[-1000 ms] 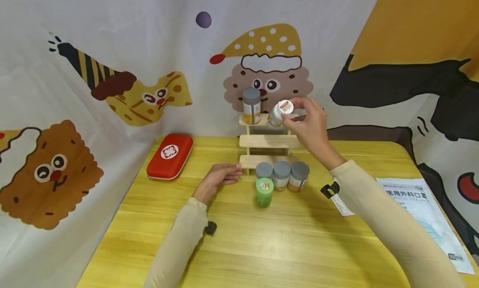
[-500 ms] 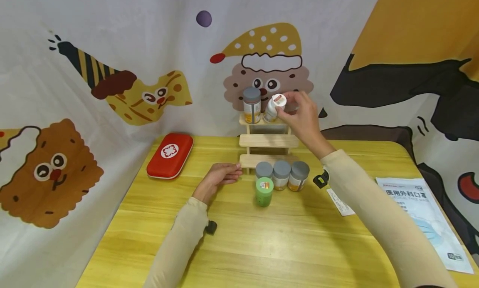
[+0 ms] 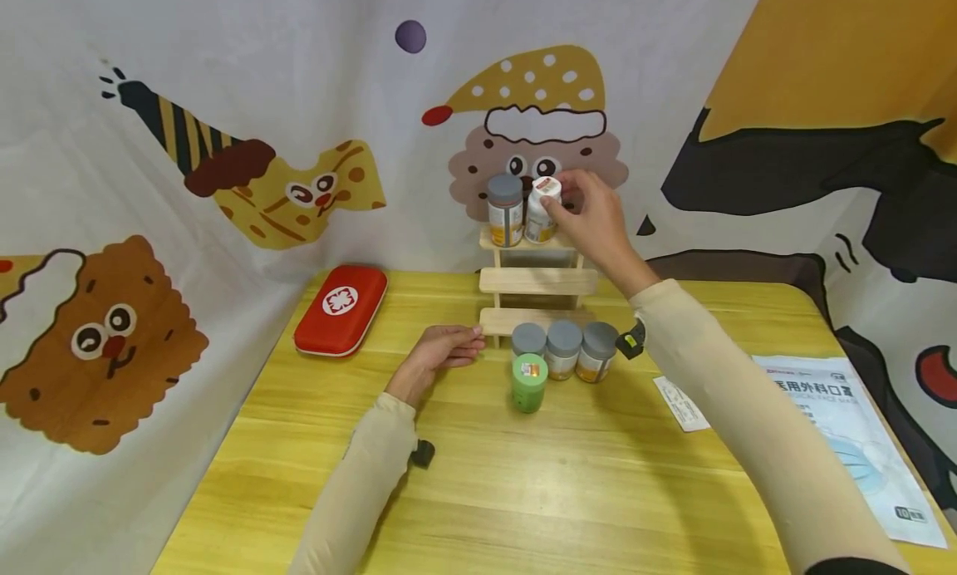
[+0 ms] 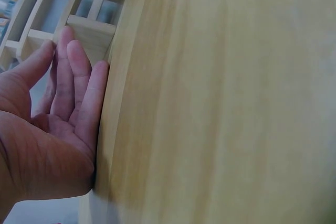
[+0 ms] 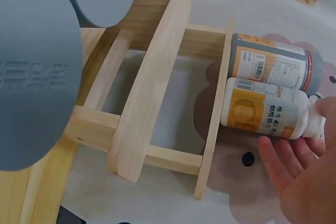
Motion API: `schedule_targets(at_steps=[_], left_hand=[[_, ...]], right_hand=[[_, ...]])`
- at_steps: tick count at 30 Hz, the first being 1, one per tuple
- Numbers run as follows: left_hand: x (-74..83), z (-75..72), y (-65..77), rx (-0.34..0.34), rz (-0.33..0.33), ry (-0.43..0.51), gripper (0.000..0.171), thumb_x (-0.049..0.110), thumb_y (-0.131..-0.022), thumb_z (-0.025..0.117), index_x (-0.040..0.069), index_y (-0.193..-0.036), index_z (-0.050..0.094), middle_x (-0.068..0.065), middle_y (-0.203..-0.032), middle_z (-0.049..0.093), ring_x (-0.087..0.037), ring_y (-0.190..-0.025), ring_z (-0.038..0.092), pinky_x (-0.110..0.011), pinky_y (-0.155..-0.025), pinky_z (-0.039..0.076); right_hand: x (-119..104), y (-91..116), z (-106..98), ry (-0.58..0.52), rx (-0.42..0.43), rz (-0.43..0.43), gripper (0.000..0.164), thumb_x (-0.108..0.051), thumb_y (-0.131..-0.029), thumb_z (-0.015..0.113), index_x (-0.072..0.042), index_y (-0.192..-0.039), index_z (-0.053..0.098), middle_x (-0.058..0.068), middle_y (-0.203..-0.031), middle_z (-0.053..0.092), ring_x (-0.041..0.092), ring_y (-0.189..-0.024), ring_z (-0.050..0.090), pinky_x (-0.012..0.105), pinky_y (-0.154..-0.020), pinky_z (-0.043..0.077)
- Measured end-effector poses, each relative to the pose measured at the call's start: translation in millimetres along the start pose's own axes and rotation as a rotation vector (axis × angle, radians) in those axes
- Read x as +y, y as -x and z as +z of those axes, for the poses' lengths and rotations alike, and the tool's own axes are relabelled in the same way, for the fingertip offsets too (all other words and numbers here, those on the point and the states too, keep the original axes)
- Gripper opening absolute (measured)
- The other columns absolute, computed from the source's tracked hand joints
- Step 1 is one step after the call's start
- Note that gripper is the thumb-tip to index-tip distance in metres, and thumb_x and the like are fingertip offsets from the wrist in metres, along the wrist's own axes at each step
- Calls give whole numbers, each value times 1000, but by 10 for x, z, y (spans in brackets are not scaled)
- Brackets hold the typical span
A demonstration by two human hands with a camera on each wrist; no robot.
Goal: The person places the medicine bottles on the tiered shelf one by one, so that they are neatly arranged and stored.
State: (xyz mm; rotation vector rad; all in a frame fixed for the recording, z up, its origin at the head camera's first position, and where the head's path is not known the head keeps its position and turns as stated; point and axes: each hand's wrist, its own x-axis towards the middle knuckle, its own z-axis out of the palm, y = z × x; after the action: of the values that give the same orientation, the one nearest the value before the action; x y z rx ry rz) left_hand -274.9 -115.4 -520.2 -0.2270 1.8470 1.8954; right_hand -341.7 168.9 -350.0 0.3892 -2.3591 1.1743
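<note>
A three-tier wooden rack stands at the back of the table. My left hand pinches the left end of its lowest shelf between thumb and fingers. My right hand holds a white pill bottle near its cap. That bottle is upright on the top shelf, beside a grey-lidded bottle. In the right wrist view the two bottles are side by side, close together. Before the rack, several grey-lidded jars stand in a row, with a green jar nearer me.
A red first-aid case lies at the back left of the table. On the right are a face mask packet and a small white paper slip, partly under my right sleeve. A printed cloth hangs behind.
My right hand has moved left with the white pill bottle, from tilted to upright on the top shelf beside the grey-lidded bottle. My left hand has stayed at the rack.
</note>
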Motion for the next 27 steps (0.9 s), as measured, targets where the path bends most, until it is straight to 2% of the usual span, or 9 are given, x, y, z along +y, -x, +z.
schedule_targets(at_steps=[5, 13, 20, 27], left_hand=[[6, 7, 7, -4, 2, -6, 32, 31, -100, 77, 4, -117, 77, 5, -87, 82, -6, -76, 76, -25, -76, 66], [-8, -6, -5, -6, 6, -12, 33, 32, -99, 77, 4, -118, 77, 5, -88, 82, -6, -76, 76, -25, -77, 66], [-8, -15, -15, -3, -2, -9, 33, 32, -99, 77, 4, -118, 78, 4, -89, 82, -6, -77, 76, -26, -77, 66], [-8, -23, -26, -6, 4, -13, 36, 32, -99, 77, 3, -120, 76, 5, -89, 82, -6, -77, 76, -25, -77, 66]], right_hand=[[-9, -14, 37, -3, -12, 1, 39, -24, -101, 75, -3, -132, 68, 16, -119, 69, 30, -106, 73, 44, -95, 60], [11, -55, 71, 60, -21, -5, 40, -27, -103, 71, -4, -136, 66, 17, -121, 69, 32, -109, 73, 46, -99, 58], [11, -92, 66, 100, -23, -38, 41, -30, -103, 72, -4, -134, 67, 17, -119, 70, 33, -103, 72, 47, -100, 56], [18, -73, 63, 134, -45, -20, 46, -33, -104, 70, -7, -141, 63, 16, -126, 70, 32, -105, 72, 48, -100, 56]])
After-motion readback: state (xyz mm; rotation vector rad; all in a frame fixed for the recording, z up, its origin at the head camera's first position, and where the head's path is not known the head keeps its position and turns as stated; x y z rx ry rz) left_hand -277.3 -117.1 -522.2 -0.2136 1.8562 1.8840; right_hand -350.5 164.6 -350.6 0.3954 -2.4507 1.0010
